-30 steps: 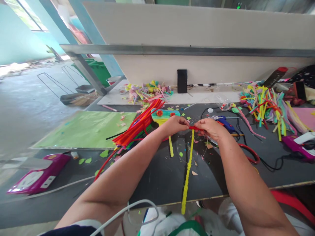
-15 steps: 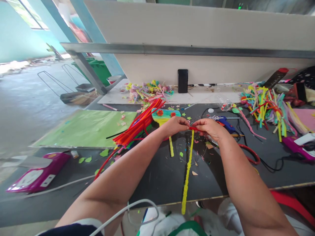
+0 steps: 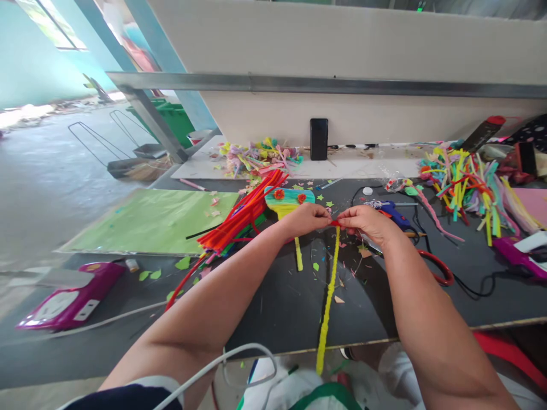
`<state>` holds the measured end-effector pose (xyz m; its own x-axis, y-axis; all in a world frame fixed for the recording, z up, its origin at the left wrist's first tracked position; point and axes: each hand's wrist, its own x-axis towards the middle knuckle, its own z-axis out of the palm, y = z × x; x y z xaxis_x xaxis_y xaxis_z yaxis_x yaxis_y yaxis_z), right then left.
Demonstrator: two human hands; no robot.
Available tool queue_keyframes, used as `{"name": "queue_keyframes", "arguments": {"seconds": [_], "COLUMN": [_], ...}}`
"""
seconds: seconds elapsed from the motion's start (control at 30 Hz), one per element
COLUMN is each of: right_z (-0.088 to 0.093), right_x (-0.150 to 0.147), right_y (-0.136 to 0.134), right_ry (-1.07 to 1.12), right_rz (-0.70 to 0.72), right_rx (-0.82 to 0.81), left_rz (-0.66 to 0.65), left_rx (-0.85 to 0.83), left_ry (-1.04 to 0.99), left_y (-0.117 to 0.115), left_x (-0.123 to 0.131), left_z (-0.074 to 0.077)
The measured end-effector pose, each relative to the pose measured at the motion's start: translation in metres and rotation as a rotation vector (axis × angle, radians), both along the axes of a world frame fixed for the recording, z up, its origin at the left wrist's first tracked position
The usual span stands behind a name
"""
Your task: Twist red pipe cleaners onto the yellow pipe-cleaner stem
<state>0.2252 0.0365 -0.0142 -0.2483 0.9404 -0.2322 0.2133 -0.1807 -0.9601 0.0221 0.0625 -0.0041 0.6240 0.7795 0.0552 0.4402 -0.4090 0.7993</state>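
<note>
My left hand and my right hand meet over the middle of the table, fingertips pinched on a small red pipe cleaner piece. From that red piece a long yellow pipe cleaner hangs down past the table's front edge. Just beyond my left hand lies a flat craft figure with a teal top, two red-orange flower shapes and yellow below; my hand partly covers it. A short yellow strip shows beneath my left wrist. Left of the figure is a bundle of red pipe cleaners.
A blue glue gun and red-handled scissors lie to the right. Pipe cleaner piles stand at the back left and right. A phone leans on the back panel. A green sheet and a purple device lie left.
Both hands keep their pinch on the red piece, which now looks more bunched between the fingertips. The whole view has shifted very slightly.
</note>
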Motion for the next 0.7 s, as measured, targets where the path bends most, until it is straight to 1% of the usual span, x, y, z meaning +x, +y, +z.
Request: {"name": "queue_keyframes", "arguments": {"seconds": [0.17, 0.3, 0.5, 0.7], "right_z": [-0.0014, -0.003, 0.0012, 0.0032], "right_x": [-0.0004, -0.0002, -0.0047, -0.007], "right_y": [0.001, 0.0015, -0.0018, -0.0033], "right_ry": [-0.006, -0.04, -0.096, -0.129], "right_rz": [0.038, 0.028, 0.004, -0.015], "right_rx": [0.01, 0.022, 0.04, 0.06], "left_rz": [0.045, 0.055, 0.072, 0.062], "left_rx": [-0.1, -0.181, -0.213, -0.244], "left_ry": [-0.09, -0.088, -0.088, -0.12], "left_y": [-0.0023, -0.0018, -0.0004, -0.0017], "left_x": [0.0007, -0.0003, -0.0004, 0.0005], "left_z": [-0.0019, -0.0044, -0.0072, -0.0054]}}
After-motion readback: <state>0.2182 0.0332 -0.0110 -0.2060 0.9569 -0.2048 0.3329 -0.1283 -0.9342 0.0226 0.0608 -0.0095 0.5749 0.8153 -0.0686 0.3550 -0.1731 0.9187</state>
